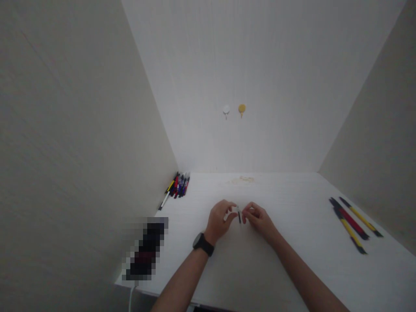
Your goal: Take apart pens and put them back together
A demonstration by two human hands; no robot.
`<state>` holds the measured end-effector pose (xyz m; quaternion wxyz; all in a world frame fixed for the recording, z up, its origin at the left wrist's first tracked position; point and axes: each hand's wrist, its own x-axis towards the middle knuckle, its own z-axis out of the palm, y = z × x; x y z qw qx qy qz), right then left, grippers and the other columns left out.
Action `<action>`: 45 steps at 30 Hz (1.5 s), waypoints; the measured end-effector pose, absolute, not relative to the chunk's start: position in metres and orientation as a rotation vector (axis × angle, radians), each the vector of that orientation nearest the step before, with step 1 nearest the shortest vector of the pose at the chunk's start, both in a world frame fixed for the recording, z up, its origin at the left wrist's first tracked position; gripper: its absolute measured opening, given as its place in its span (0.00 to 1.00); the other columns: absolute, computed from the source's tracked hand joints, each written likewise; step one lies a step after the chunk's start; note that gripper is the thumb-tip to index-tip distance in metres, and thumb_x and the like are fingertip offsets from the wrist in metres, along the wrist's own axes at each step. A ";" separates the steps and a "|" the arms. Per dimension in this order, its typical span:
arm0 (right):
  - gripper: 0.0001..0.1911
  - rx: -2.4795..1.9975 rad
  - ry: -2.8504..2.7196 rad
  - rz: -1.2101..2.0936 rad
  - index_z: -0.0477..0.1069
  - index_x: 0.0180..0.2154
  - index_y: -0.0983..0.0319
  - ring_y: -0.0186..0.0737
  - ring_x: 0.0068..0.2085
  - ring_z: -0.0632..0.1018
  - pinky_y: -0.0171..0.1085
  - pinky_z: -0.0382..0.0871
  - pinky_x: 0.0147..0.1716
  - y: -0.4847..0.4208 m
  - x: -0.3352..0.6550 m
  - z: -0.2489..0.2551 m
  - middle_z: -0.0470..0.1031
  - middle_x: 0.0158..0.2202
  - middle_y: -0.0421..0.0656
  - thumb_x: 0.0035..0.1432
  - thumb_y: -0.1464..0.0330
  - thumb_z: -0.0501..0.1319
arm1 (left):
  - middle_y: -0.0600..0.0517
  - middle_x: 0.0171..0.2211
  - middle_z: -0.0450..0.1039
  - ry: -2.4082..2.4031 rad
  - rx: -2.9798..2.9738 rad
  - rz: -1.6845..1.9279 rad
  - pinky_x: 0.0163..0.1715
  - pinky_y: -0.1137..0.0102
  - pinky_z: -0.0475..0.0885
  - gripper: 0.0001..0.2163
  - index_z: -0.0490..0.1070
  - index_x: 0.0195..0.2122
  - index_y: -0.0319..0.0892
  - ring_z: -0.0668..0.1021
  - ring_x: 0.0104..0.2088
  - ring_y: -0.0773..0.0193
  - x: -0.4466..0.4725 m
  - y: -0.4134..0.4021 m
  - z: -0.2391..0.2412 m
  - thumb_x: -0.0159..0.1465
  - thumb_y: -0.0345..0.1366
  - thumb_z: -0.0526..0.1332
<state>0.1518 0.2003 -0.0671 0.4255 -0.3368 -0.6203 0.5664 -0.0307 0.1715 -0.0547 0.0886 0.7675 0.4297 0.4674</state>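
My left hand, with a black watch on its wrist, is at the middle of the table. Its thumb and index fingertips are bent around a small thin piece, pale at the top and dark below, which looks like part of a pen. Just to the right, the fingers of my right hand are curled and pressed together close beside that piece. Whether they touch it, or pinch something tiny of their own, is too small to make out.
A bundle of pens lies at the back left against the wall. Red-black and yellow-black pens lie at the right. A pixelated dark object and a white cable are at the left front. Two hooks are on the back wall.
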 end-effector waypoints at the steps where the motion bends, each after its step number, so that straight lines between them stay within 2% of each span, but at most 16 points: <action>1: 0.18 -0.830 -1.561 1.435 0.62 0.30 0.61 0.25 0.15 0.56 0.30 0.44 0.15 0.200 0.152 -0.066 0.73 0.21 0.37 0.53 0.53 0.63 | 0.52 0.31 0.69 1.266 2.323 1.346 0.36 0.70 0.67 0.08 0.70 0.41 0.43 0.71 0.32 0.66 -0.030 0.171 -0.054 0.65 0.39 0.58; 5: 0.17 -0.805 -1.525 1.490 0.64 0.29 0.61 0.24 0.15 0.56 0.30 0.44 0.15 0.201 0.152 -0.066 0.72 0.20 0.37 0.52 0.55 0.65 | 0.51 0.30 0.70 1.289 2.377 1.302 0.35 0.72 0.67 0.07 0.71 0.36 0.42 0.72 0.33 0.66 -0.028 0.170 -0.053 0.66 0.37 0.55; 12: 0.15 -0.713 -1.286 1.587 0.70 0.38 0.63 0.24 0.16 0.58 0.31 0.44 0.16 0.201 0.155 -0.070 0.74 0.25 0.39 0.54 0.59 0.65 | 0.53 0.30 0.73 1.346 2.315 1.293 0.33 0.73 0.68 0.06 0.71 0.37 0.42 0.72 0.30 0.69 -0.028 0.174 -0.060 0.65 0.39 0.59; 19: 0.16 -0.797 -1.260 1.492 0.72 0.33 0.64 0.24 0.16 0.57 0.31 0.43 0.16 0.202 0.156 -0.067 0.72 0.21 0.39 0.50 0.58 0.67 | 0.57 0.30 0.75 1.303 2.259 1.195 0.29 0.75 0.67 0.07 0.70 0.37 0.44 0.72 0.26 0.71 -0.026 0.172 -0.061 0.60 0.38 0.65; 24: 0.17 -0.821 -1.302 1.480 0.71 0.31 0.64 0.24 0.16 0.57 0.31 0.43 0.16 0.203 0.157 -0.065 0.71 0.19 0.38 0.48 0.57 0.68 | 0.56 0.31 0.76 1.302 2.297 1.138 0.30 0.75 0.68 0.07 0.70 0.37 0.43 0.73 0.27 0.71 -0.023 0.170 -0.061 0.60 0.38 0.64; 31: 0.17 -0.712 -1.300 1.555 0.71 0.39 0.62 0.26 0.16 0.57 0.32 0.45 0.16 0.200 0.159 -0.064 0.72 0.22 0.39 0.51 0.57 0.66 | 0.55 0.32 0.76 1.375 2.289 1.124 0.33 0.73 0.70 0.07 0.70 0.38 0.44 0.76 0.29 0.69 -0.023 0.173 -0.063 0.62 0.40 0.62; 45: 0.17 -0.727 -1.244 1.457 0.70 0.40 0.62 0.26 0.17 0.58 0.31 0.47 0.16 0.202 0.162 -0.066 0.72 0.24 0.39 0.53 0.57 0.64 | 0.53 0.36 0.80 1.440 2.234 1.187 0.37 0.72 0.71 0.07 0.75 0.41 0.45 0.77 0.30 0.67 -0.024 0.174 -0.061 0.64 0.37 0.60</action>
